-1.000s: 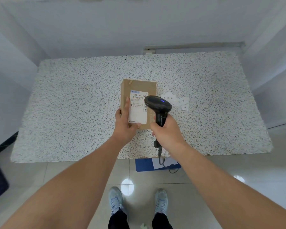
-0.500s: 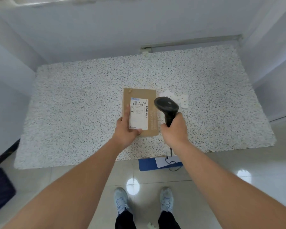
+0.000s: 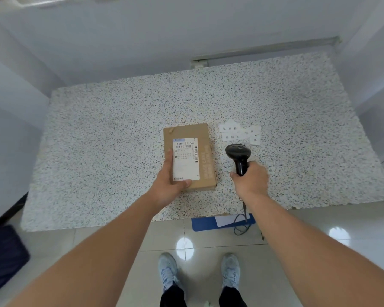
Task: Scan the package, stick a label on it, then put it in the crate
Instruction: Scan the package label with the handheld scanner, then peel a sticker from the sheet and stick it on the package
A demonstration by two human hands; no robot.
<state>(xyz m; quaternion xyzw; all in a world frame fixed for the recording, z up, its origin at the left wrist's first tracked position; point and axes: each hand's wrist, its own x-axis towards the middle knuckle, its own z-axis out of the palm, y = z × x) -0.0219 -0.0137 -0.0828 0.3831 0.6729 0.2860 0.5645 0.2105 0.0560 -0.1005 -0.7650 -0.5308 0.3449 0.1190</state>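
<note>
A brown cardboard package [image 3: 205,156] with a white shipping label lies flat on the speckled table [image 3: 98,140]. My left hand [image 3: 169,183] grips its near left corner, thumb on the label. My right hand [image 3: 251,179] holds a black barcode scanner [image 3: 238,155] upright, to the right of the package and apart from it. Its cable hangs down over the table's front edge. Several small white labels [image 3: 239,131] lie just beyond the scanner.
A blue flat thing with white paper [image 3: 211,222] lies on the floor under the table's front edge. A dark object [image 3: 2,258] stands at the lower left. Walls close in behind and at both sides of the table.
My right hand has carried the scanner rightward, off the package's label to the table beside it. My left hand still holds the package, which has settled flat.
</note>
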